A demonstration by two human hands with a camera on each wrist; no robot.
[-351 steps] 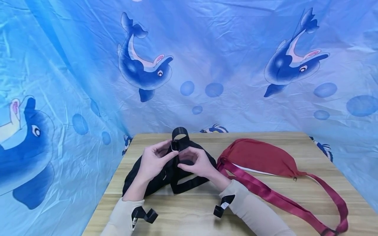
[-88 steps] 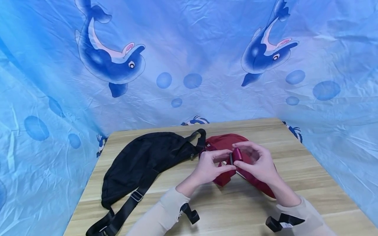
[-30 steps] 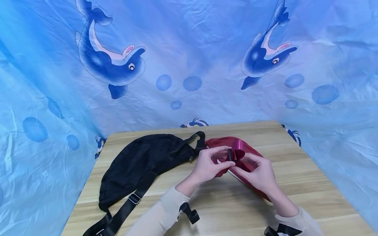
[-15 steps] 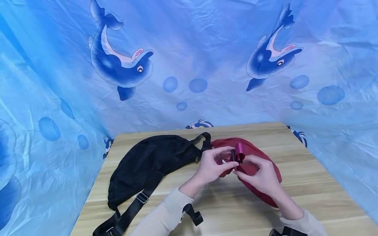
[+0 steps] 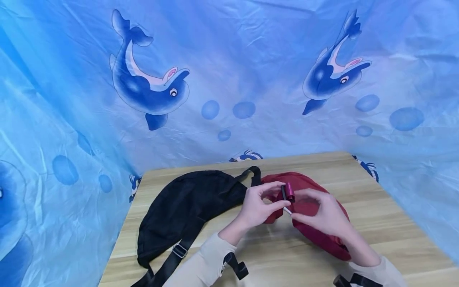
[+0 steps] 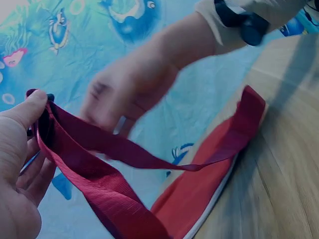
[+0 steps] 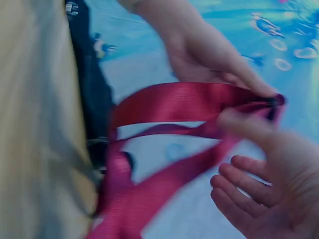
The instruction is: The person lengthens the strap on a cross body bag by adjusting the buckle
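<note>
A red waist bag (image 5: 305, 181) lies on the table, its shiny strap (image 6: 94, 184) raised in loops above it. My left hand (image 5: 252, 207) pinches the strap's dark slide buckle (image 5: 283, 192) between thumb and fingers, and a short loop of strap stands up beside the buckle. In the right wrist view the left thumb presses on the buckle end of the strap (image 7: 169, 102). My right hand (image 5: 326, 213) is just right of the buckle, thumb and fingers spread apart. Seen from its own wrist, its fingers (image 7: 244, 186) are loosely bent with nothing gripped, and the thumb, blurred, overlaps the strap.
To the left lies a black waist bag (image 5: 190, 199), its strap with a metal slide buckle (image 5: 179, 250) running toward the front edge. Its other strap end loops up next to the red bag. A blue dolphin-print cloth (image 5: 229, 79) hangs behind the wooden table (image 5: 387, 235).
Long before, both hands worked at the black bag's strap buckle; they have since moved to the red bag's strap. In the last second the right fingers have drawn apart from the buckle.
</note>
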